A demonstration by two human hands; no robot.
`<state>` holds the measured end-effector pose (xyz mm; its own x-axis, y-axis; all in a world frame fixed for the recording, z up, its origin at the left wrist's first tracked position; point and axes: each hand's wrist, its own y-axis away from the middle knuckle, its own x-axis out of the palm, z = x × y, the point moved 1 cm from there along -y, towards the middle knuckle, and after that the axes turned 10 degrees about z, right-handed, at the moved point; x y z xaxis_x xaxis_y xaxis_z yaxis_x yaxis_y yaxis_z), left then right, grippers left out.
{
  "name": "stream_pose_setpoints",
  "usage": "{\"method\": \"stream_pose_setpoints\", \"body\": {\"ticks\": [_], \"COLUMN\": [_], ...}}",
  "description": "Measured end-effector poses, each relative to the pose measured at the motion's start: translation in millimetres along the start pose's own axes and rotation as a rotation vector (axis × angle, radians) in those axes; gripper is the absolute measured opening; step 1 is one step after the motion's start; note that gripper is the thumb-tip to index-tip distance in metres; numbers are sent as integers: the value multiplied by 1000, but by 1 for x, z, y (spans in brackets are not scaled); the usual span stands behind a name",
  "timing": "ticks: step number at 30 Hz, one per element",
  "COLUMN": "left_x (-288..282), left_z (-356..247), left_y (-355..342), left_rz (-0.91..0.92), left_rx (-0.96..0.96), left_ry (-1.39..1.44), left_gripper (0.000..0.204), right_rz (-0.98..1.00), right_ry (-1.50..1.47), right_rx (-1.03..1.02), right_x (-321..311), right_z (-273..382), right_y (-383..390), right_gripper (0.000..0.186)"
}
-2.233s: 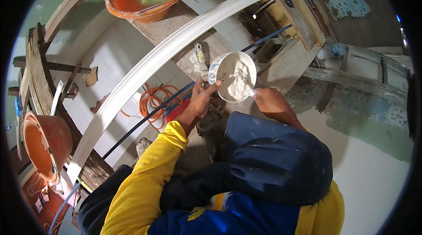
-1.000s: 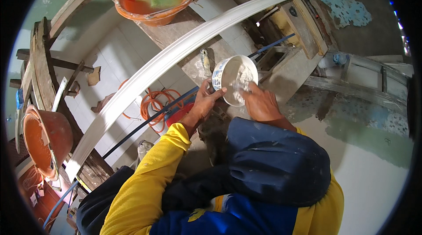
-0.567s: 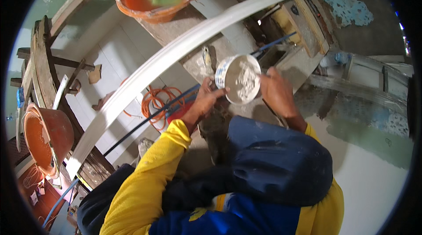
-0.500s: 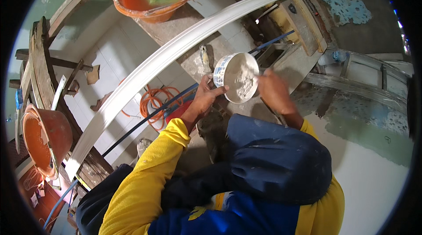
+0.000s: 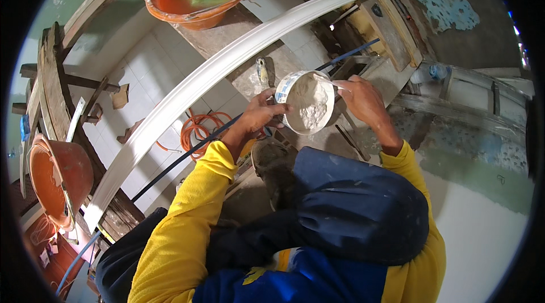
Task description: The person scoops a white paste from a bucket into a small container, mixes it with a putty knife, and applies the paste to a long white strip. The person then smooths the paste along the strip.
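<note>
My left hand [image 5: 262, 111] grips the left side of a round white tub [image 5: 295, 96] with a patterned outside, its thumb at the rim. Lumpy white paste [image 5: 314, 111] lies inside. At the tub's right edge, my right hand [image 5: 363, 101] is closed on a pale, narrow mixing tool [image 5: 340, 85], whose far end is unclear against the paste. A handled hand tool [image 5: 261, 69] rests on the plank [image 5: 244, 81] just left of the tub. A long white curved moulding [image 5: 198, 79] crosses diagonally beyond both hands.
An orange basin [image 5: 170, 13] of cloudy liquid holds a brush at the top; an orange bucket [image 5: 68, 178] sits far left. Below the moulding are coiled orange hose [image 5: 196, 130] and a long pole [image 5: 176, 167]. Timber framing [image 5: 51, 87] stands left; a plastic bottle [image 5: 428, 73] lies right.
My right hand has moved up and right to the tub's rim, exposing more of its wrist and sleeve. My left wrist has shifted left, still holding the tub, which has turned slightly.
</note>
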<state>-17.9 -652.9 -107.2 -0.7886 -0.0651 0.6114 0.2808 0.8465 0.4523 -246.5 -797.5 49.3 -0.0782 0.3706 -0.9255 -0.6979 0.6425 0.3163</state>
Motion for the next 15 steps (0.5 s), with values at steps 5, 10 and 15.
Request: {"method": "stream_pose_setpoints", "body": {"ticks": [5, 10, 15], "left_x": [29, 28, 25], "left_z": [27, 38, 41], "left_y": [1, 7, 4], "left_rz": [-158, -120, -83], "left_rx": [208, 210, 271], "left_ry": [271, 308, 305], "left_gripper": [60, 57, 60], "right_rz": [253, 167, 181], "right_ry": [-179, -546, -363], "right_rx": [168, 182, 119], "right_x": [39, 24, 32], "right_z": [10, 41, 29], "right_y": [37, 32, 25], "right_gripper": [22, 25, 22]}}
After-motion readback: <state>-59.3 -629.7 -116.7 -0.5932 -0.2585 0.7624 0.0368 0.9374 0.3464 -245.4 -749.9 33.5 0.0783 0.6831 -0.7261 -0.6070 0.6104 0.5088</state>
